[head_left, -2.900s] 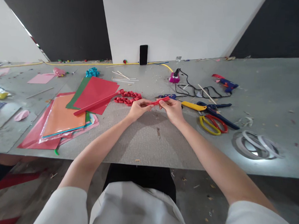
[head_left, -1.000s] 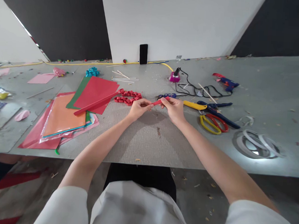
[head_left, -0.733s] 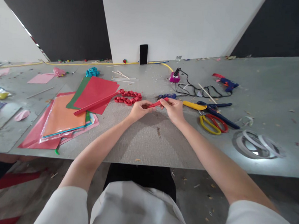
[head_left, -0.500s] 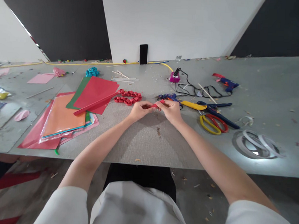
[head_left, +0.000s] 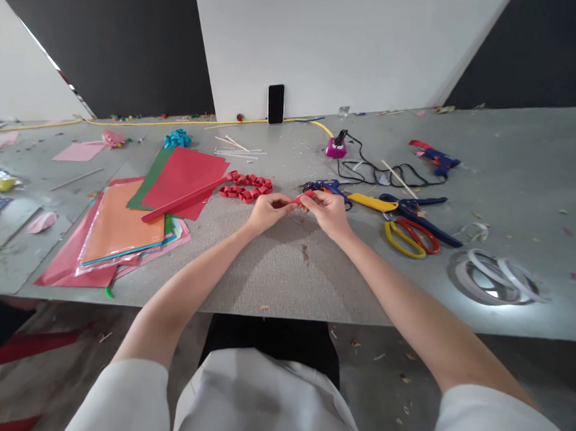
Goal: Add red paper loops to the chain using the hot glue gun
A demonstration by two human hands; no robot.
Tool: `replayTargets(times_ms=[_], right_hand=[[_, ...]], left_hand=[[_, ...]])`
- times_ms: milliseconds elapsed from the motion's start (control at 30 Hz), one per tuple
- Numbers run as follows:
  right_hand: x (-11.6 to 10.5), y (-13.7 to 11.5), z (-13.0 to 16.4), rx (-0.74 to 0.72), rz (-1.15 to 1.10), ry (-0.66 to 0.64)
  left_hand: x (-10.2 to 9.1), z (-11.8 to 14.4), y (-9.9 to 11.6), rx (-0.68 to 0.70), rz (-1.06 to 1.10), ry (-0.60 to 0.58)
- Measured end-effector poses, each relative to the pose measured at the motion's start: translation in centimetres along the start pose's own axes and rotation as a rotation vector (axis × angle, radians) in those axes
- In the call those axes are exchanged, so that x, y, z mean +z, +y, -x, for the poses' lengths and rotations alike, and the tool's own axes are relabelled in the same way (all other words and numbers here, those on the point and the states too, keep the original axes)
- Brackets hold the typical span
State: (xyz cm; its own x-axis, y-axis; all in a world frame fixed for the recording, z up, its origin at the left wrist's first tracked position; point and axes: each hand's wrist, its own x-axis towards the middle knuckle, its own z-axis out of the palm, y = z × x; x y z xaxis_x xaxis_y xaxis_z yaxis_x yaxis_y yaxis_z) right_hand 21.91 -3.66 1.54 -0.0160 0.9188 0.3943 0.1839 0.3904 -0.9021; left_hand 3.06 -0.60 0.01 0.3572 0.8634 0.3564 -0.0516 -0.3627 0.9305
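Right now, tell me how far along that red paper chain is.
Done: a red paper chain of several linked loops lies on the table just beyond the hands. In hand: the left hand and right hand pinch a short red paper strip between their fingertips, apart from the chain. Left: that strip is not yet linked on, and red paper sheets lie uncut beside it.

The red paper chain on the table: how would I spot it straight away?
Start at the grey table and the black phone propped against the white wall. Nearer the person, just beyond the left hand, lies the red paper chain: looped links, unlike the flat red sheet beside it.
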Motion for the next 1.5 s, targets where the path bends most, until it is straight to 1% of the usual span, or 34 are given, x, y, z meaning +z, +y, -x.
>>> replayTargets(times_ms=[167, 400, 800, 967, 1133, 1233, 1400, 1500], right_hand=[[0.0, 0.2, 0.0, -0.007, -0.001, 0.033], [-0.1, 0.2, -0.2, -0.016, -0.028, 0.105], [-0.2, 0.1, -0.2, -0.008, -0.033, 0.11], [-0.3, 0.8, -0.7, -0.013, -0.083, 0.184], [-0.6, 1.3, -1.1, -0.011, -0.135, 0.249], [-0.7, 1.1, -1.0, -0.016, -0.095, 0.234], [-0.2, 0.2, -0.4, -0.037, -0.021, 0.135], [0.0, 0.1, -0.3, -0.038, 0.003, 0.105]], left_hand=[[-0.1, -0.1, -0.2, -0.006, -0.004, 0.014], [-0.2, -0.1, -0.3, -0.06, 0.023, 0.026], [-0.2, -0.1, -0.5, -0.081, 0.033, 0.01], [-0.3, -0.1, -0.4, -0.107, 0.019, -0.013], [-0.2, -0.2, -0.8, -0.143, 0.06, -0.03], [-0.1, -0.2, -0.9, -0.144, 0.062, -0.036], [0.0, -0.2, -0.9, -0.123, 0.071, -0.055], [-0.1, -0.1, -0.8, -0.111, 0.079, -0.052]])
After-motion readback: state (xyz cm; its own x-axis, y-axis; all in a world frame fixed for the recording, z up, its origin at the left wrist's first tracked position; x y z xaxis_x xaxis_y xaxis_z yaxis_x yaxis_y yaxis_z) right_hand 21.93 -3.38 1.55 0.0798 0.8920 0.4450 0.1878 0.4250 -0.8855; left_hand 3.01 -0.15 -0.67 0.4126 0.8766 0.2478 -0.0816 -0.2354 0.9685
